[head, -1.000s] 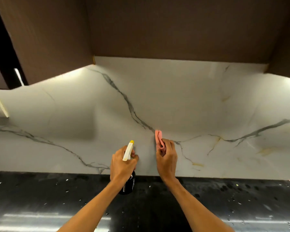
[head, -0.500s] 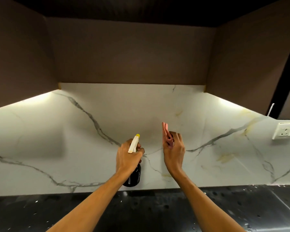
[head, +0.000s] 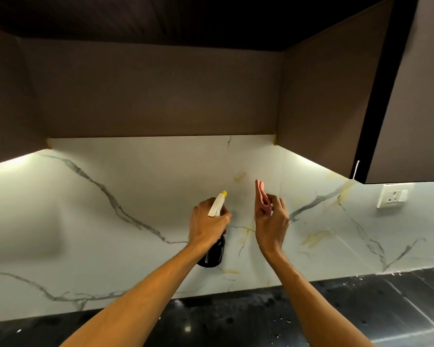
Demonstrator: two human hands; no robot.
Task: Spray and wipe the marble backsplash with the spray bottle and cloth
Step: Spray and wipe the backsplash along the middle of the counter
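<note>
Marble wall (head: 125, 201) looks dry, so prob most work is left. L hand (head: 206, 226) fingers curl tight round spray bottle (head: 213, 255), aimed at wall. R hand (head: 271, 227) fingers pinch pink cloth (head: 261, 196) up near wall, not wiping yet

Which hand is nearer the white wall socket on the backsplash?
Right. The right hand, holding the pink cloth, is left of the socket; the left hand, gripping the spray bottle, is farther left.
</note>
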